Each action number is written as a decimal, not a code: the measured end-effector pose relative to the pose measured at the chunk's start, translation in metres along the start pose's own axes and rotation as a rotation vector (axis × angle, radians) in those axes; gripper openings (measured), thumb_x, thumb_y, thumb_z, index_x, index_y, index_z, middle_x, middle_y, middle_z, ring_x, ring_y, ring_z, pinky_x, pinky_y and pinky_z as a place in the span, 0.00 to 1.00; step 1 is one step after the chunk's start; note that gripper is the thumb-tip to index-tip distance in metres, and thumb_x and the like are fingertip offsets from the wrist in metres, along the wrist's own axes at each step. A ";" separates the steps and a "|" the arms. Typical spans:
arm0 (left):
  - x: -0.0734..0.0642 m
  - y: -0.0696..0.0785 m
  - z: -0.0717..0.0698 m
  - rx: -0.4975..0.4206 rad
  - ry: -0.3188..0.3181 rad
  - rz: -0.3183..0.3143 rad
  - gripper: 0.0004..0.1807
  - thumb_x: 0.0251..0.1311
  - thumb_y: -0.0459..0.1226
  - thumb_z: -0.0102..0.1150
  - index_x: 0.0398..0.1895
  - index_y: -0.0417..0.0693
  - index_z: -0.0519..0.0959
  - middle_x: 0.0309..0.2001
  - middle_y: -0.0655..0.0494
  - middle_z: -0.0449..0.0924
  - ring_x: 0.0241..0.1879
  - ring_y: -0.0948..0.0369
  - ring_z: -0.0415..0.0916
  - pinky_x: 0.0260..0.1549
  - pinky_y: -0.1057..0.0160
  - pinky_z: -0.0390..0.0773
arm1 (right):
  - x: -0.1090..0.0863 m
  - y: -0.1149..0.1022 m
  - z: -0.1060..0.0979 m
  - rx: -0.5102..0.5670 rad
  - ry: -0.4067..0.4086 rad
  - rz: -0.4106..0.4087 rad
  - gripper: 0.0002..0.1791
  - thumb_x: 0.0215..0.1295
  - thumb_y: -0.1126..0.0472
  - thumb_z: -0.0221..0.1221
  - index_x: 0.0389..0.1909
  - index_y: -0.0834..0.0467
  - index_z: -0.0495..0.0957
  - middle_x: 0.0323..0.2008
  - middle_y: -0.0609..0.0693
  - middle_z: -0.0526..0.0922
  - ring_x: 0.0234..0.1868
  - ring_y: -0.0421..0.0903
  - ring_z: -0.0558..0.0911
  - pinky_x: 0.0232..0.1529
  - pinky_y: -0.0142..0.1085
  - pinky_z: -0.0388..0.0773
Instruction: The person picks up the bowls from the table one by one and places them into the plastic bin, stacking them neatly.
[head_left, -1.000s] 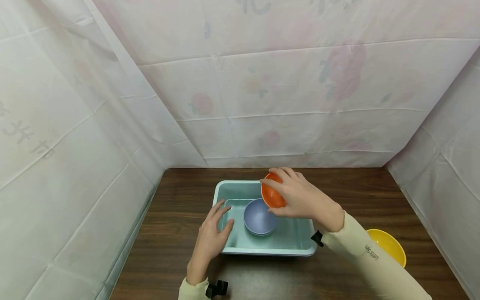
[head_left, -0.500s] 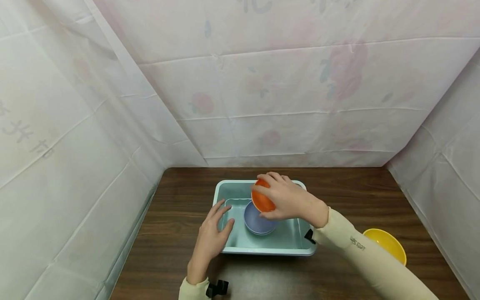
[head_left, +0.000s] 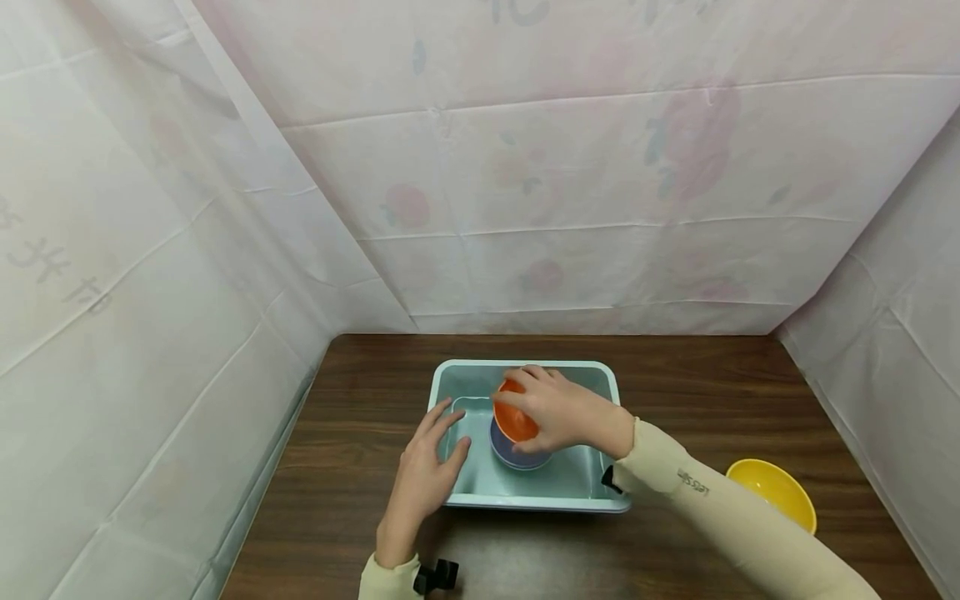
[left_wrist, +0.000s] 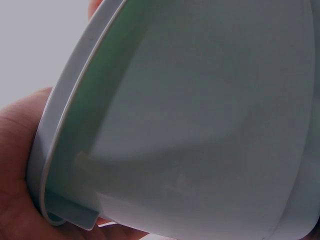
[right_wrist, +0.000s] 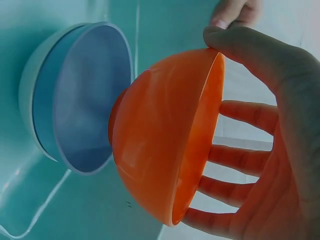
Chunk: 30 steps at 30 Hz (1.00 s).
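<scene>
My right hand [head_left: 566, 412] holds an orange bowl [head_left: 516, 419] by its rim, thumb on one side and fingers along the other. In the head view the orange bowl is tilted above a blue bowl [head_left: 517, 457]. The right wrist view shows the orange bowl's foot [right_wrist: 116, 117] close to the blue bowl's opening; contact cannot be made out. Beneath the blue bowl nests a paler bowl [right_wrist: 35, 80]. Both sit in a pale green plastic tub [head_left: 525, 502]. My left hand [head_left: 427, 475] grips the tub's left rim; the left wrist view shows the tub's outer wall [left_wrist: 200, 115].
A yellow bowl [head_left: 776, 492] stands on the right of the dark wooden table [head_left: 322, 467], beside the right sleeve [head_left: 720, 500]. White patterned sheets [head_left: 570, 192] hang at the back and both sides.
My right hand has carried the orange bowl left and down, from over the blue bowl's right edge to above its middle. The left hand keeps its place at the tub's rim.
</scene>
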<state>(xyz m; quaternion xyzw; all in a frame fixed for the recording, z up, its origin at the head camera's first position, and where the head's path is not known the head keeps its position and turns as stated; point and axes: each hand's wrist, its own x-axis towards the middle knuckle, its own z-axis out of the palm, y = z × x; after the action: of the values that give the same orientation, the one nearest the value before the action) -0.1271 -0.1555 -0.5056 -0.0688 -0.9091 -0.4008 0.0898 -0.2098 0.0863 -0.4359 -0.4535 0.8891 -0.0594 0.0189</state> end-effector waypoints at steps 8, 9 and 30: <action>-0.001 0.000 -0.001 -0.001 0.000 -0.012 0.22 0.68 0.40 0.66 0.65 0.51 0.81 0.75 0.53 0.68 0.71 0.47 0.71 0.61 0.38 0.76 | 0.004 0.000 0.009 -0.021 -0.033 -0.024 0.40 0.57 0.35 0.70 0.69 0.46 0.75 0.68 0.56 0.73 0.67 0.56 0.72 0.57 0.53 0.81; -0.001 0.000 -0.001 -0.002 -0.001 -0.013 0.22 0.68 0.40 0.66 0.65 0.51 0.81 0.75 0.53 0.68 0.71 0.47 0.71 0.61 0.38 0.75 | 0.005 0.000 0.010 -0.023 -0.035 -0.026 0.40 0.57 0.35 0.70 0.69 0.46 0.75 0.68 0.56 0.73 0.67 0.56 0.72 0.57 0.53 0.81; 0.000 0.002 -0.002 0.004 -0.012 -0.014 0.23 0.69 0.42 0.65 0.66 0.52 0.80 0.75 0.53 0.67 0.71 0.47 0.71 0.61 0.37 0.75 | 0.011 -0.003 0.025 0.031 -0.094 0.010 0.40 0.56 0.37 0.71 0.68 0.46 0.75 0.65 0.54 0.73 0.64 0.55 0.72 0.52 0.51 0.83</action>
<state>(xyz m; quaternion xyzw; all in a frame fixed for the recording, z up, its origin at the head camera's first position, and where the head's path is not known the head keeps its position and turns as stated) -0.1271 -0.1558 -0.5032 -0.0647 -0.9109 -0.3992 0.0815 -0.2116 0.0730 -0.4603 -0.4509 0.8885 -0.0518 0.0678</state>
